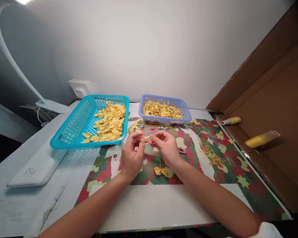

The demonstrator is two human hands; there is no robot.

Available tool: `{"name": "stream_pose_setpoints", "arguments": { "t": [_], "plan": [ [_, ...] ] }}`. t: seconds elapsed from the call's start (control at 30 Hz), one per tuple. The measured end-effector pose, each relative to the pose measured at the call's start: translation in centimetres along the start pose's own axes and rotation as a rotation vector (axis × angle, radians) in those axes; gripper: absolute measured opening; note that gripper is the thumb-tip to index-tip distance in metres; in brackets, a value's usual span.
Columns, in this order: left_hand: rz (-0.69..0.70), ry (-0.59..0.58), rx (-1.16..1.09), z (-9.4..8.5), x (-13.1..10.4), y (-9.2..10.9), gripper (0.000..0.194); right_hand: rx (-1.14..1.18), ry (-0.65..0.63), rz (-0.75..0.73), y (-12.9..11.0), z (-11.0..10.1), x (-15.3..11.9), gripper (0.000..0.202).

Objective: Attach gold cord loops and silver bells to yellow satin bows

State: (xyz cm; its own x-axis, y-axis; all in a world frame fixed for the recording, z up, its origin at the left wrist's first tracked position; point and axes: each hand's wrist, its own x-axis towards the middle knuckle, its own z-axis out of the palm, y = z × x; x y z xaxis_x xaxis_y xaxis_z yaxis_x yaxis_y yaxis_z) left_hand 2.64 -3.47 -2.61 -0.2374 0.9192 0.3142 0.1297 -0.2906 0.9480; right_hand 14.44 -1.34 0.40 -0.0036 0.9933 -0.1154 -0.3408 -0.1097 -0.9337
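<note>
My left hand and my right hand are raised over the middle of the patterned sheet, fingertips close together. Both pinch a thin gold cord stretched between them. Below the right hand, a yellow ribbon bow with a small silvery bell at its centre is attached to a gold strand that runs up toward my fingers. Where that strand ends is hidden by the hands. Beyond my fingertips, several silver bells lie beside loose gold cords. Partly behind my right hand is a small pinkish tool, its kind unclear.
A turquoise basket of yellow bows stands at left, partly over a white power bank. A lilac basket holds bows with gold cords. Gold clippings lie right. Cardboard with two yellow tubes borders that side; a lamp stands left.
</note>
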Motion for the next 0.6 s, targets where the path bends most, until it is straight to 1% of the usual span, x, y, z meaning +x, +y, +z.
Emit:
{"name": "stream_pose_setpoints", "arguments": {
  "t": [0.17,0.4,0.6],
  "plan": [
    [-0.023,0.036,0.031,0.0,0.26,0.16,0.017,-0.027,0.013,-0.089,-0.03,-0.09,0.26,0.032],
    [0.015,0.044,0.052,0.04,0.25,0.28,0.015,0.008,0.02,-0.042,0.01,-0.13,0.26,0.034],
    [0.124,0.003,0.035,-0.04,0.15,-0.12,0.014,-0.037,0.029,0.011,-0.14,-0.28,0.26,0.039]
  ]
}}
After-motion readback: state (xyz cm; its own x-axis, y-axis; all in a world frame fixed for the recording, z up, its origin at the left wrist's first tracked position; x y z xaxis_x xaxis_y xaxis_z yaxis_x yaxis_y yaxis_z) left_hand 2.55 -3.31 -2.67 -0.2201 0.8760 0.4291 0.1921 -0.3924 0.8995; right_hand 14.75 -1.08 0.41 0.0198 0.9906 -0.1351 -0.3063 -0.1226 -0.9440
